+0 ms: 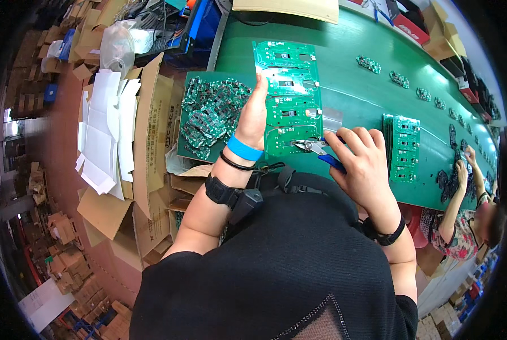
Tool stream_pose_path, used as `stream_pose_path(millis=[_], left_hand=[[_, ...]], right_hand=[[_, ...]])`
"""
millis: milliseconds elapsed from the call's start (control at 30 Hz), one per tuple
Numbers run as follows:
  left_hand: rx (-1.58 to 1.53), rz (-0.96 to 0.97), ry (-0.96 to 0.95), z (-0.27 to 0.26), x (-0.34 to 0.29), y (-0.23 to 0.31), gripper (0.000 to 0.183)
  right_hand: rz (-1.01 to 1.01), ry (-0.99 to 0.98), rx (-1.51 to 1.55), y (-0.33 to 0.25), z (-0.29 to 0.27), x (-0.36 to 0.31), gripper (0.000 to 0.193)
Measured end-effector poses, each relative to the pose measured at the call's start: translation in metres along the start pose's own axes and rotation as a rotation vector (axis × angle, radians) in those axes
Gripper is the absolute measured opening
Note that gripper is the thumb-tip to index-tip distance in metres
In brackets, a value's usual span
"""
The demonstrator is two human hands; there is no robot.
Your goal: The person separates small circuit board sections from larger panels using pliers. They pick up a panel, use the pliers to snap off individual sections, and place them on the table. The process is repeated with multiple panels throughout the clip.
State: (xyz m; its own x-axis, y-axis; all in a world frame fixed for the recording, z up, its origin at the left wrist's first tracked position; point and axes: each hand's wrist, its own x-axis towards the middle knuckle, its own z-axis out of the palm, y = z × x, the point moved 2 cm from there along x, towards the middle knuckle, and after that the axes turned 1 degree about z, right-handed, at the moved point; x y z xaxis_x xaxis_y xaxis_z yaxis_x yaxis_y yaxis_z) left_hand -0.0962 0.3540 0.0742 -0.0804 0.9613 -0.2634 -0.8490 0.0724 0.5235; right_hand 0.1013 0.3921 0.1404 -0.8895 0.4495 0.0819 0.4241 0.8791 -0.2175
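My left hand (254, 116) is closed on the left edge of a green circuit board panel (288, 103), which has several joined boards in a column. The thumb lies along that edge; the other fingers are hidden beneath. My right hand (362, 160) grips blue-handled cutting pliers (331, 161). Their metal jaws touch or hover over the panel's lowest board; which, I cannot tell. To the right, a stack of similar panels (401, 148) rests on the green table. A heap of separated small circuit boards (214, 113) lies left of my left hand.
The green table (338, 51) stretches away to the right, with a row of small boards (399, 79) along it. At the far right a co-worker's hands (464, 169) handle dark parts. Cardboard boxes (154, 130) and white sheets (101, 130) stand at the left, beside a blue crate (199, 37).
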Motion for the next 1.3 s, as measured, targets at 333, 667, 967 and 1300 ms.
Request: stream_pose_path(millis=[333, 667, 967, 1300], left_hand=[[-0.037, 0.012, -0.040, -0.001, 0.003, 0.000, 0.066], [-0.352, -0.143, -0.144, -0.012, -0.014, -0.005, 0.067], [-0.481, -0.182, -0.161, -0.016, -0.011, -0.024, 0.069], [-0.386, -0.221, -0.174, -0.033, -0.009, -0.021, 0.074]], right_hand=[[-0.022, 0.045, 0.001, 0.001, 0.003, -0.004, 0.059], [0.197, 0.316, 0.136, 0.038, 0.006, -0.006, 0.047], [0.242, 0.313, 0.035, 0.043, 0.029, 0.002, 0.045], [0.286, -0.139, 0.189, 0.092, 0.149, -0.088, 0.054]])
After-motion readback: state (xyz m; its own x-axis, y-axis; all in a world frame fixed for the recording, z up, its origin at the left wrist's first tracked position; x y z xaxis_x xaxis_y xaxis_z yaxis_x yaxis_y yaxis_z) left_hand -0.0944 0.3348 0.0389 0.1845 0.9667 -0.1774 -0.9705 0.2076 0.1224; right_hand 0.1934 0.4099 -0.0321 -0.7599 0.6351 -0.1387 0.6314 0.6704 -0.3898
